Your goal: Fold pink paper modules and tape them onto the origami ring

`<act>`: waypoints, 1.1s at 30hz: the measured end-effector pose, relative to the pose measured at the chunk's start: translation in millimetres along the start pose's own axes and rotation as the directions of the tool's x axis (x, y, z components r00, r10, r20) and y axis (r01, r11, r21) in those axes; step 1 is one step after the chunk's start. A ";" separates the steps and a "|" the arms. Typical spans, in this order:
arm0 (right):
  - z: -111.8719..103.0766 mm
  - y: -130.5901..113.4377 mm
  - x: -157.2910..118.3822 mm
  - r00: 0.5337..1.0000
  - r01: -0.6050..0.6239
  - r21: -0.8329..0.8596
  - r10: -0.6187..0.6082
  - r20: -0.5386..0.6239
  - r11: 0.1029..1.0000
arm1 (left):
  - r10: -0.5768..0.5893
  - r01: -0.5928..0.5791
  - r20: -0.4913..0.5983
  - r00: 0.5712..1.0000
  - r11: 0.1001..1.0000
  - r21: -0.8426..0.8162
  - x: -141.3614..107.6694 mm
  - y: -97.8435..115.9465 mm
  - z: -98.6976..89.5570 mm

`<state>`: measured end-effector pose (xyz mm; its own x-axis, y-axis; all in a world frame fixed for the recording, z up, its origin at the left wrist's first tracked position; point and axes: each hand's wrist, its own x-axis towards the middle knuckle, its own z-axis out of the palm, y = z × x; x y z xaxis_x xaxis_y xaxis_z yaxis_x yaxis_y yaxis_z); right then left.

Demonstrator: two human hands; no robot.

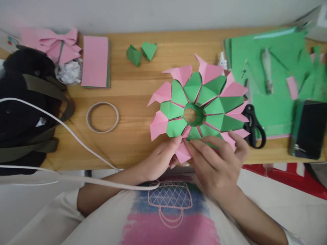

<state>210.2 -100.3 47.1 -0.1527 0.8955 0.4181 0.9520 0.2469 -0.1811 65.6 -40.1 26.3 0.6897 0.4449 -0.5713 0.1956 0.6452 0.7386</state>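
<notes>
A ring-shaped paper flower with green inner petals and pink outer points is held over the table's front edge, its round hole facing up. My left hand pinches its near edge, the thumb on a pink piece. Right beside it, my right hand is closed on the same near edge, fingertips pressing a pink fold and hiding part of the green petals there. Two loose green folded pieces lie toward the back of the table.
Left are a roll of tape, a stack of pink and green paper, a pink paper bow and a black bag. Right are black scissors, green sheets, a craft knife and a phone. A white cable crosses my left arm.
</notes>
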 end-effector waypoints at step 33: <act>-37.6 34.4 61.1 0.733 -0.341 0.243 0.095 0.674 0.908 | 0.591 -0.440 0.390 0.706 -0.065 0.896 -24.2 68.1 -40.5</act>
<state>243.6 -51.0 99.9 -0.1998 0.9294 -0.3104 0.8523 0.0085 -0.5230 34.0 18.2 75.9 0.8745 0.4534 0.1724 0.3082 -0.7938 0.5243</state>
